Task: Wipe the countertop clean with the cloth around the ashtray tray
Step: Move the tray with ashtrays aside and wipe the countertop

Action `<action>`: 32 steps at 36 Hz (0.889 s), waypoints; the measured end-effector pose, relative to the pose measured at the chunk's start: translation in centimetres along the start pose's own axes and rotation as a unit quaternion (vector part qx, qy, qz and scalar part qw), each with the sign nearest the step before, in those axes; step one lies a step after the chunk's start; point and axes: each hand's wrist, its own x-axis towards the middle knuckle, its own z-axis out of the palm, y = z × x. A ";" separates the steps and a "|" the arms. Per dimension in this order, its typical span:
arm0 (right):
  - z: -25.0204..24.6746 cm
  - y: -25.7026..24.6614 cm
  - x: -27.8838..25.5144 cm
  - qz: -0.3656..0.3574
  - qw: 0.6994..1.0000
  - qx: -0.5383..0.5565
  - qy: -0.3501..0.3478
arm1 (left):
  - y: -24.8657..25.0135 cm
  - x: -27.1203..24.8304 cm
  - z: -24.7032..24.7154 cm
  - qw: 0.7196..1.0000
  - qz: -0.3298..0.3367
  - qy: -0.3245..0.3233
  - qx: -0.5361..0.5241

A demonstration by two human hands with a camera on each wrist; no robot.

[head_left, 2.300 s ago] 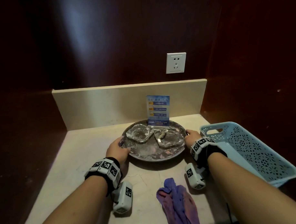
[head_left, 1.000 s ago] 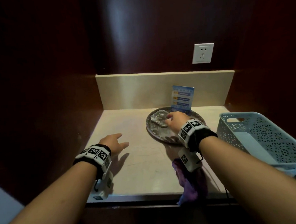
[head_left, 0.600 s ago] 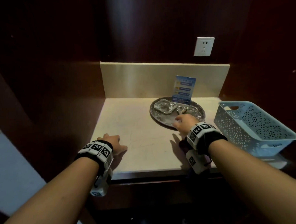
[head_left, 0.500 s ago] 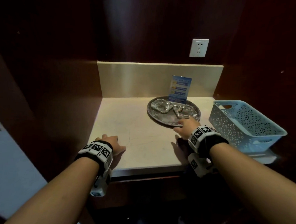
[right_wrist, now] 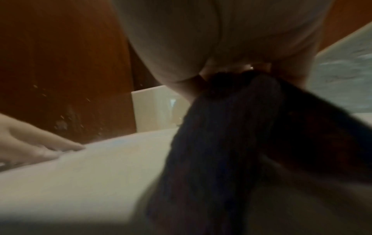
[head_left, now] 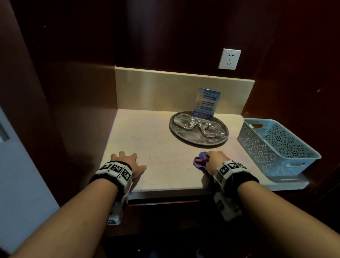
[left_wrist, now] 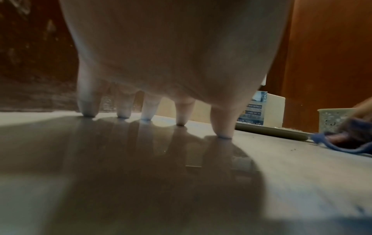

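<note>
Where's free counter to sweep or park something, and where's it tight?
Largest bare patch: countertop between the left wall, the backsplash, the tray and the left hand. A second bare stretch lies between the hands, in front of the tray. Tight: the right side, where the tray nears the blue basket, and the right hand grips the cloth.

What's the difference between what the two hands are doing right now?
The left hand is spread, its straight fingertips touching the countertop, holding nothing; the right hand is curled around the purple cloth.
The left hand sits near the counter's left front edge; the right hand sits in front of the round tray.
Both are low over the countertop, and both wrists wear marker bands.
</note>
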 end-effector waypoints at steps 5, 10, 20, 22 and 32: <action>-1.3 -4.3 2.0 -0.085 0.996 0.025 0.025 | 0.2 -0.2 -0.8 1.000 -0.013 -0.013 -0.008; -2.7 -8.5 5.5 -0.147 0.984 0.091 0.048 | -0.1 0.8 -1.0 0.998 -0.046 -0.013 -0.036; -5.0 -13.2 15.0 -0.217 0.965 0.137 0.046 | 0.0 5.0 -3.0 0.994 -0.102 -0.019 -0.041; -5.2 -14.0 16.7 -0.218 0.964 0.145 0.037 | 0.3 5.7 -3.5 0.993 -0.111 -0.022 -0.041; -3.9 -17.7 22.9 -0.231 0.960 0.161 0.005 | 0.8 8.4 -4.2 0.988 -0.139 -0.010 -0.072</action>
